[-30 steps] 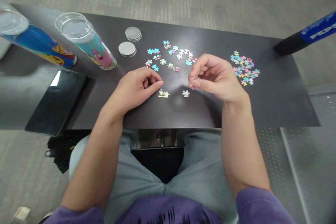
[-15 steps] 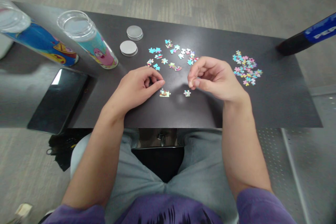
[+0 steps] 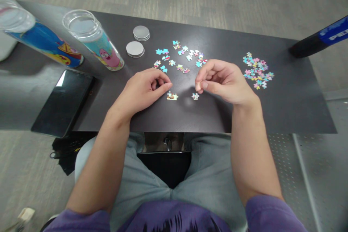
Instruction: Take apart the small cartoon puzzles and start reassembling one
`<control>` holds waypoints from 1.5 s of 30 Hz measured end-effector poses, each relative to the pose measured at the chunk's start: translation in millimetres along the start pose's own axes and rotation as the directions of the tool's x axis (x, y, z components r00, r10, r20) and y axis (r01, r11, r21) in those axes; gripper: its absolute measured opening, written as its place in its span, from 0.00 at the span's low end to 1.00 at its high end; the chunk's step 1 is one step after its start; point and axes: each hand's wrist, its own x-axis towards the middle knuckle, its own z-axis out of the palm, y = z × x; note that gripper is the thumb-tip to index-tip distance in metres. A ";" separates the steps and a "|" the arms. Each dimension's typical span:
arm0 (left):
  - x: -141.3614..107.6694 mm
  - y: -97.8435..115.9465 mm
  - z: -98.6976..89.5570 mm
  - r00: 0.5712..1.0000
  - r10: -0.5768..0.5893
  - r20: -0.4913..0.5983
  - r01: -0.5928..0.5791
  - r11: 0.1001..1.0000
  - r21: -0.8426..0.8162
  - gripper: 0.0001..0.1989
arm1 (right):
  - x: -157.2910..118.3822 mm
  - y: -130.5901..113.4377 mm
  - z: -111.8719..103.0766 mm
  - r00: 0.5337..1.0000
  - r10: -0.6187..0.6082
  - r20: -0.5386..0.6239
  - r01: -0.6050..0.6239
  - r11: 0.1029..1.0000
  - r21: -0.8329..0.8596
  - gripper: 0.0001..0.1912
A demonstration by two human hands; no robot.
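My left hand (image 3: 146, 88) rests on the dark table with curled fingers, thumb tip close to the index finger and nothing visible between them. Just below its thumb lie joined jigsaw puzzle pieces (image 3: 172, 96). My right hand (image 3: 220, 79) is closed in a pinch above the table; whatever its fingertips may hold is hidden. Near those fingertips, a small jigsaw piece (image 3: 195, 96) lies flat. Beyond both hands are scattered loose jigsaw pieces, among them a blue one (image 3: 164, 69) and a pair (image 3: 183, 69) side by side.
A pile of jigsaw pieces (image 3: 258, 70) lies right of my right hand. Two clear-topped printed tubes (image 3: 104, 49) (image 3: 51, 41), round white lids (image 3: 135, 48) and a black phone (image 3: 62, 103) are on the left. A dark blue cylinder (image 3: 320, 38) stands at the right end.
The whole view has shifted slightly, so the table and objects appear a little further right. Both hands keep nearly the same pose, and the puzzle pieces have not visibly moved on the table.
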 end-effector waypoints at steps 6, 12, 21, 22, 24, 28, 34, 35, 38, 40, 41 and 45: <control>-0.4 0.8 -0.4 1.000 -0.011 0.006 0.011 1.000 0.004 0.14 | 1.2 -1.4 -0.7 1.000 -0.009 0.004 0.009 0.999 -0.041 0.24; 0.0 1.3 -0.7 1.000 -0.017 0.011 0.017 1.000 -0.001 0.14 | 0.9 0.1 -5.0 1.000 -0.014 -0.002 0.014 0.999 -0.043 0.20; -0.6 0.4 0.5 1.000 -0.013 0.009 0.014 1.000 -0.012 0.14 | 0.6 3.7 -9.0 0.999 0.030 -0.024 -0.029 0.999 0.016 0.24; -0.7 0.4 0.3 1.000 -0.013 0.009 0.013 1.000 -0.010 0.13 | 0.5 4.0 -9.1 0.999 0.032 -0.022 -0.031 0.999 0.019 0.25; -0.9 0.1 -0.2 1.000 -0.014 0.007 0.014 1.000 -0.006 0.13 | 0.4 3.9 -8.9 0.999 0.040 -0.021 -0.040 0.999 0.013 0.25; -0.4 -0.8 -0.7 1.000 -0.019 0.009 0.019 1.000 -0.001 0.13 | 0.1 1.5 -7.1 1.000 0.031 -0.005 -0.031 1.000 -0.001 0.24; 0.8 -0.8 0.4 1.000 -0.011 0.002 0.011 1.000 -0.009 0.15 | 0.8 1.9 -6.7 1.000 0.028 0.001 -0.028 0.999 -0.016 0.22; 0.7 -0.5 0.4 1.000 -0.009 0.002 0.009 1.000 -0.011 0.15 | 0.8 2.3 -6.9 1.000 0.027 0.000 -0.027 1.000 -0.010 0.22; 0.0 0.4 -0.2 1.000 -0.007 0.004 0.007 1.000 -0.011 0.15 | 0.5 2.4 -6.9 0.999 0.039 -0.012 -0.039 0.999 0.010 0.22; -0.5 0.7 -0.6 1.000 -0.010 0.002 0.010 1.000 -0.012 0.14 | 0.1 1.2 -6.2 0.999 0.051 -0.015 -0.050 0.998 0.023 0.24; -0.7 0.7 -0.7 1.000 -0.011 0.000 0.011 1.000 -0.013 0.14 | -0.2 0.0 -5.7 0.999 0.053 -0.013 -0.052 0.998 0.028 0.25; -1.1 0.8 -0.8 1.000 -0.015 0.007 0.015 1.000 -0.011 0.14 | -1.1 -6.9 -2.0 0.996 0.085 -0.018 -0.084 0.996 0.008 0.24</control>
